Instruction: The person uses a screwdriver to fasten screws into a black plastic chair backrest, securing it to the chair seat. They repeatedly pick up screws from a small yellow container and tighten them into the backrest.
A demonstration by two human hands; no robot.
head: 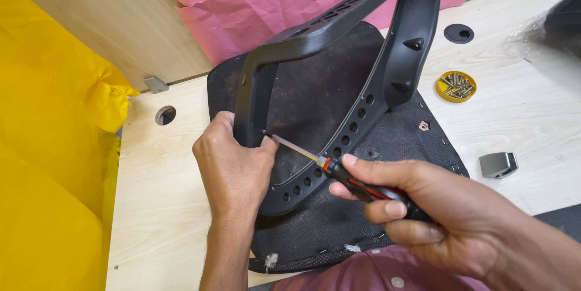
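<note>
Black armrest (pixel 339 55) upright, red-black screwdriver (pixel 351 182) angled in

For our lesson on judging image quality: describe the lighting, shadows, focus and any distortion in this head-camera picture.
Head view: soft, even light; only faint shadows under the left hand and the black frame. The screwdriver and the yellow dish of screws look sharp, with no motion blur. The right hand looms large at the lower edge, and the table edges splay outward: wide-lens distortion. No strong glare.

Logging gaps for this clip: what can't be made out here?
Head view only:
- Screwdriver tip: hidden where it meets the armrest beside the left hand.
- Its handle end: covered by the right hand.
- Screws in the yellow cap: too small to tell type.
- Armrest top: cut off by the upper edge.
</note>
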